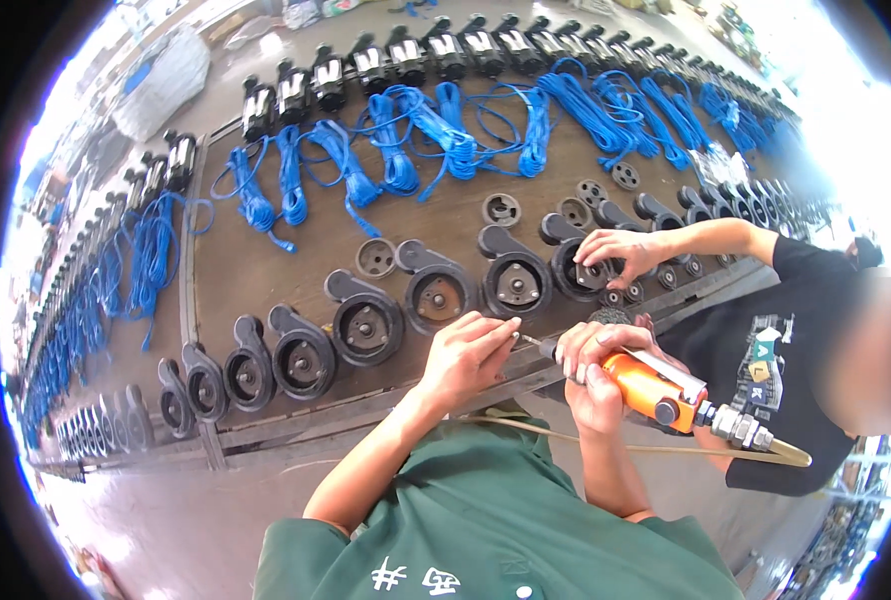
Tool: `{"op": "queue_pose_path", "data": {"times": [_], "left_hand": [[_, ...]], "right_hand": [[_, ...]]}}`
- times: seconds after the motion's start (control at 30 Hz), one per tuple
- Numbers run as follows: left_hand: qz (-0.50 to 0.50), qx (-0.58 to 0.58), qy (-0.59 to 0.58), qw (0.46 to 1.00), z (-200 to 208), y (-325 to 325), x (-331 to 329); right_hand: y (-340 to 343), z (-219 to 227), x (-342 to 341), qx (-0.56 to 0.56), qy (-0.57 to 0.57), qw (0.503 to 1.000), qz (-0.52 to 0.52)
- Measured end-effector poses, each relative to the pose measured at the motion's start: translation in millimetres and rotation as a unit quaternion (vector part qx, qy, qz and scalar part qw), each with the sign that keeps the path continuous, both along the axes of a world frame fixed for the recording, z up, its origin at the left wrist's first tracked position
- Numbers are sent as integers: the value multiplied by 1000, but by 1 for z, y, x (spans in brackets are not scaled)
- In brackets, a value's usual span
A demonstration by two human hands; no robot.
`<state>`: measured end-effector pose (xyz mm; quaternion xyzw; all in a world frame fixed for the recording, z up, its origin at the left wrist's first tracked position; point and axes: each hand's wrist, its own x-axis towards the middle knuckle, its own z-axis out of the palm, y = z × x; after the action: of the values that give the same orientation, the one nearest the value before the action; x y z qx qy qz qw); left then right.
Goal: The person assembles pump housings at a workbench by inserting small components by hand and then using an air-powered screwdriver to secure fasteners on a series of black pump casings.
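My right hand [593,375] is wrapped around an orange air screwdriver [651,388]. Its thin bit [532,340] points left, toward my left hand [469,358]. The thumb and fingers of that hand are pinched at the bit's tip, on a small metal piece that looks like a screw, mostly hidden. Just beyond both hands lies a black round pump housing [517,284] with an open face and a side spout. Similar housings run in a row to both sides, among them one with a brownish inside [440,299].
A co-worker's hand [621,252] reaches into a housing at right. Loose round discs [502,209] lie behind the row. Farther back are bundled blue cords [446,130] and black-and-silver motors [403,50]. A pale air hose [666,449] trails from the screwdriver across my front. The bench edge [296,430] is near me.
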<state>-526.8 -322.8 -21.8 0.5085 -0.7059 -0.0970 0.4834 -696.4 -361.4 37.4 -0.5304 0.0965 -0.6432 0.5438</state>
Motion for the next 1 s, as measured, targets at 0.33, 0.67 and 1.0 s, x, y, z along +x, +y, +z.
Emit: {"op": "queue_pose_path", "data": {"times": [0.33,0.67,1.0], "left_hand": [[85,-63,-5,994,3,28,32],[-60,38,44,997,6,31,49],[28,3,-9,1000,-3,41,46]], "right_hand": [[11,18,48,-29,17,997,63],[-1,15,43,49,10,980,194],[1,1,54,21,21,990,141]]}}
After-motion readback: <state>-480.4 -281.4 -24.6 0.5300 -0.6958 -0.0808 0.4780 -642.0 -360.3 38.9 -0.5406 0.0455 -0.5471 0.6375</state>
